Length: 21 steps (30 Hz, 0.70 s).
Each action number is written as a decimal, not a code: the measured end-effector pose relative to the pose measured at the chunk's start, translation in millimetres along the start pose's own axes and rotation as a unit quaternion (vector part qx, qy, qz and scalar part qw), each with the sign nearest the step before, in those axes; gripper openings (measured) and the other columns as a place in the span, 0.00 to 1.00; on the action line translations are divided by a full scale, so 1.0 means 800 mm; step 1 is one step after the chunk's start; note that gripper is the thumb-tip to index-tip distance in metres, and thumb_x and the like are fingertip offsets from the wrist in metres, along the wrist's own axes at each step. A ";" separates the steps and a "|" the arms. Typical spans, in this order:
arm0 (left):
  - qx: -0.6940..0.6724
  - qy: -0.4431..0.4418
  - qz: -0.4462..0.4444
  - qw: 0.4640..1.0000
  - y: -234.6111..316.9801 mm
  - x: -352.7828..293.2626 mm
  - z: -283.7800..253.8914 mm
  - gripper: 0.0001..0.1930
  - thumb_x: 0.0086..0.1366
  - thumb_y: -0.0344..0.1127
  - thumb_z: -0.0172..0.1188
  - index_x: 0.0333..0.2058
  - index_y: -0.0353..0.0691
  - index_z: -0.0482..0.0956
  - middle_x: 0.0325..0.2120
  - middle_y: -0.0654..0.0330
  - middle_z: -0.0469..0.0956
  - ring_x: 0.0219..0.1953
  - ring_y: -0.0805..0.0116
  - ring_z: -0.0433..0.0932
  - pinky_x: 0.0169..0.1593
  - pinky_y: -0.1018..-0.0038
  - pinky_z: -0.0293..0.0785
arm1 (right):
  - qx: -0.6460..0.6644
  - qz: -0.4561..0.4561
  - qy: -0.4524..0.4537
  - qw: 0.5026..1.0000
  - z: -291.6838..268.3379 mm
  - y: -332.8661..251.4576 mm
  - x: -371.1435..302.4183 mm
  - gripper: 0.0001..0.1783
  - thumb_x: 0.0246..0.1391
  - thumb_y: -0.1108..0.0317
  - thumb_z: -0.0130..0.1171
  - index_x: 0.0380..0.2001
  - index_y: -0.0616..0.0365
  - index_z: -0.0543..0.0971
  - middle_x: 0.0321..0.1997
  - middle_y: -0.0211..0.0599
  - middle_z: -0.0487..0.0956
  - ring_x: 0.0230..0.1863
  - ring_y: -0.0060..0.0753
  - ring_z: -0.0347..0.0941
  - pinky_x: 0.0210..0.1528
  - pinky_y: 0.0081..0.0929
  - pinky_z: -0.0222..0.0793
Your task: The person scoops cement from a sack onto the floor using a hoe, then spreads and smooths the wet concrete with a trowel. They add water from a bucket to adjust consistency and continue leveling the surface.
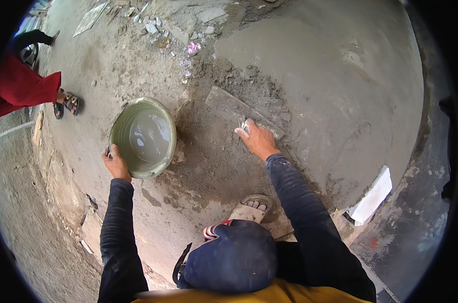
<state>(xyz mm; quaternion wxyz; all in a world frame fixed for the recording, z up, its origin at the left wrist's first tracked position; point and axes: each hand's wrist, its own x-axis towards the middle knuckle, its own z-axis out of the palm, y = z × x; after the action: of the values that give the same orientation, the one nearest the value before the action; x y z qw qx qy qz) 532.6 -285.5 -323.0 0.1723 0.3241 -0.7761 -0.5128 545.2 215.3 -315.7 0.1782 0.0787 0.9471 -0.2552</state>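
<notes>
My left hand [117,162] grips the rim of a round greenish bucket [166,160] at its near left side. Greyish water [149,135] stands in the bucket. Closed around its handle, my right hand [259,140] holds a long rectangular plastering trowel [224,104]. The trowel's blade lies flat on rough, wet grey mortar [251,83], slanting from upper left to lower right. To the right of it spreads a smoother wet cement surface [335,65].
At the left a person in red clothing [24,88] stands in dark sandals [70,103]. Broken rubble [152,27] and a pink scrap [192,48] lie at the top. A white board [373,198] rests at the lower right. My sandalled foot [251,208] is below the trowel.
</notes>
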 end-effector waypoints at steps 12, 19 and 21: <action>0.038 0.027 0.034 0.998 0.019 -0.015 0.004 0.28 0.70 0.48 0.62 0.55 0.27 0.70 0.44 0.51 0.76 0.44 0.65 0.74 0.50 0.69 0.71 | -0.021 -0.043 -0.004 0.999 -0.007 -0.042 0.089 0.33 0.66 0.41 0.52 0.56 0.62 0.73 0.37 0.56 0.84 0.39 0.58 0.83 0.44 0.51 0.76; 0.035 0.018 0.028 0.999 0.010 -0.009 0.002 0.33 0.70 0.49 0.62 0.61 0.25 0.65 0.51 0.48 0.74 0.51 0.60 0.73 0.57 0.67 0.69 | 0.005 0.062 0.154 0.986 -0.092 0.019 0.126 0.38 0.66 0.42 0.52 0.62 0.68 0.68 0.48 0.63 0.82 0.50 0.64 0.79 0.53 0.53 0.73; 0.038 0.031 0.014 0.999 0.007 -0.009 0.002 0.35 0.70 0.49 0.63 0.61 0.25 0.63 0.53 0.47 0.73 0.52 0.61 0.73 0.57 0.67 0.68 | 0.051 0.073 0.188 0.978 -0.088 0.002 0.111 0.40 0.65 0.44 0.54 0.62 0.72 0.66 0.50 0.66 0.80 0.52 0.64 0.79 0.56 0.52 0.73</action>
<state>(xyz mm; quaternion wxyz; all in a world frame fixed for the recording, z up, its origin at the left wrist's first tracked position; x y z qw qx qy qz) 534.6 -278.0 -318.0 0.1905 0.3352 -0.7938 -0.4703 442.1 257.8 -293.0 0.0112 0.2029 0.9410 -0.2706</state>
